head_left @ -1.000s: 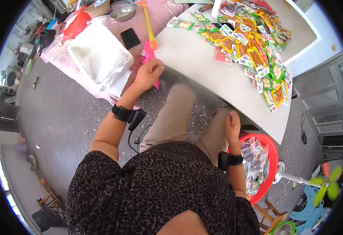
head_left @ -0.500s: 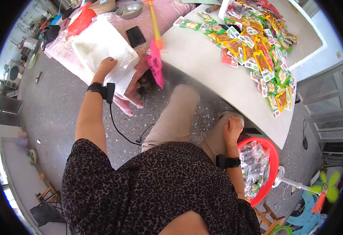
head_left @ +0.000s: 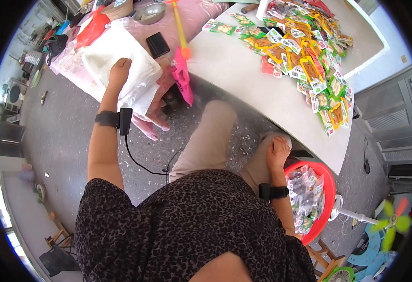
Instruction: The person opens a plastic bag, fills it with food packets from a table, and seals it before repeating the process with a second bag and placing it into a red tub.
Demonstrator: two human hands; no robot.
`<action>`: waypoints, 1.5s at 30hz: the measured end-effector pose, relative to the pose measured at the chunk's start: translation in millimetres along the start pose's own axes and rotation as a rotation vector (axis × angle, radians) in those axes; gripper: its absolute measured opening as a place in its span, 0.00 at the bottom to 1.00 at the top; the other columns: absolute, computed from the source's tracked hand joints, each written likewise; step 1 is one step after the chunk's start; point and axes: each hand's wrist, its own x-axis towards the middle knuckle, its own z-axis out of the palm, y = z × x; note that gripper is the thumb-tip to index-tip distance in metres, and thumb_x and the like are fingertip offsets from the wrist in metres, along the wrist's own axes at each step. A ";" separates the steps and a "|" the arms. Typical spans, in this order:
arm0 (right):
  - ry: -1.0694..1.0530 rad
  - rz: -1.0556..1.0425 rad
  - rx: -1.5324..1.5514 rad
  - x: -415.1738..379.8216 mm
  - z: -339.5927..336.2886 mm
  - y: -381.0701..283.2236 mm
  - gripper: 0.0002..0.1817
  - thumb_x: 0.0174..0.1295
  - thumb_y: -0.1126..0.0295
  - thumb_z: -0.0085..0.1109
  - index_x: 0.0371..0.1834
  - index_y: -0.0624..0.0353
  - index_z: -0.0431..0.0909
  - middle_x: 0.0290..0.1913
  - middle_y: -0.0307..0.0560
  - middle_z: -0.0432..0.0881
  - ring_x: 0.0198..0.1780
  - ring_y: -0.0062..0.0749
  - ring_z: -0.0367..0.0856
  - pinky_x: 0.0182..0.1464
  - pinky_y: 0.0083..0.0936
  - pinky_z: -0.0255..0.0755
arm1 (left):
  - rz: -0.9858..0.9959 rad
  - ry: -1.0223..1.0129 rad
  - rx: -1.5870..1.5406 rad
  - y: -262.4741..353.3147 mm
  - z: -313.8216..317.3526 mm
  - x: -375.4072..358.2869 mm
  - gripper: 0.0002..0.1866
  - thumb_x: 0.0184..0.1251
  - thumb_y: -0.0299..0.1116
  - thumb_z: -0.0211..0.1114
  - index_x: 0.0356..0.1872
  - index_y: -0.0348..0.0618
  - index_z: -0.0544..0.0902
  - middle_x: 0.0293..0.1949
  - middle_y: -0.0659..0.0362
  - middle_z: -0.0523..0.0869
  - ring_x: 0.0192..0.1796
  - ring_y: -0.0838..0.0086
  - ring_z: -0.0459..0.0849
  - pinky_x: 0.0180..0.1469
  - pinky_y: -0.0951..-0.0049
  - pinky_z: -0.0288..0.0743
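My left hand [head_left: 120, 73] is over a white plastic bag [head_left: 142, 70] that lies at the edge of a pink-covered table. Its fingers are curled closed, and I cannot tell what, if anything, is in them. My right hand [head_left: 278, 152] rests on my right knee, fingers stretched out and holding nothing. Just below it stands a red tub [head_left: 329, 197] with clear plastic packets [head_left: 304, 192] inside. On the white table ahead lies a heap of small snack packets [head_left: 304, 56], mostly yellow, green and red, spilling from a white foam box [head_left: 366, 61].
The pink cloth [head_left: 196, 19] also bears a metal bowl [head_left: 149, 13], a black wallet-like item [head_left: 157, 45], a red bag [head_left: 95, 29] and a yellow stick [head_left: 179, 28]. A pink bag [head_left: 182, 80] hangs at its edge. A fan with green blades [head_left: 390, 232] is at lower right.
My left hand has shifted slightly left and up over the white bag, its wrist turning. My right hand stays on the knee. The whole view has moved a little, and the fan blades have turned.
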 end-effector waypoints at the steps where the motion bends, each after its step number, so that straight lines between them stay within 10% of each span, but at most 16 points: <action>1: 0.015 -0.011 0.005 1.3 0.1 -1.0 0.09 0.43 0.71 0.52 0.29 0.57 0.73 0.39 0.44 0.74 0.49 0.37 0.68 0.49 0.35 0.57 | 0.019 -0.019 -0.095 13.6 1.2 -6.0 0.14 0.57 0.38 0.50 0.31 0.37 0.76 0.23 0.56 0.77 0.27 0.73 0.74 0.32 0.76 0.66; 13: -0.127 0.382 1.072 59.8 -18.0 -63.0 0.06 0.52 0.73 0.52 0.33 0.61 0.71 0.31 0.39 0.74 0.32 0.19 0.71 0.32 0.15 0.65 | 0.325 -0.446 -0.549 162.8 127.7 -109.5 0.09 0.60 0.34 0.50 0.30 0.38 0.74 0.22 0.68 0.70 0.25 0.85 0.65 0.28 0.84 0.61; 17: -0.271 0.607 1.415 75.8 -20.7 -97.6 0.10 0.55 0.70 0.47 0.39 0.61 0.69 0.34 0.40 0.73 0.34 0.22 0.72 0.35 0.18 0.67 | 0.284 -0.561 -0.531 185.7 167.6 -149.6 0.11 0.56 0.33 0.49 0.28 0.35 0.74 0.25 0.52 0.76 0.30 0.69 0.74 0.35 0.73 0.67; 37: -0.187 0.703 1.527 68.7 -17.7 -91.3 0.05 0.55 0.72 0.47 0.32 0.62 0.70 0.27 0.38 0.72 0.27 0.17 0.68 0.28 0.13 0.63 | 0.214 -0.858 -0.558 178.0 183.7 -195.5 0.14 0.51 0.25 0.57 0.40 0.34 0.69 0.34 0.58 0.76 0.35 0.79 0.75 0.39 0.79 0.70; 45: -0.167 0.624 1.509 66.1 -20.7 -92.5 0.07 0.56 0.71 0.45 0.33 0.64 0.70 0.30 0.41 0.74 0.31 0.20 0.71 0.33 0.15 0.67 | 0.657 -0.709 -0.484 182.6 166.8 -208.1 0.22 0.44 0.27 0.61 0.43 0.37 0.68 0.41 0.53 0.69 0.40 0.70 0.71 0.41 0.74 0.68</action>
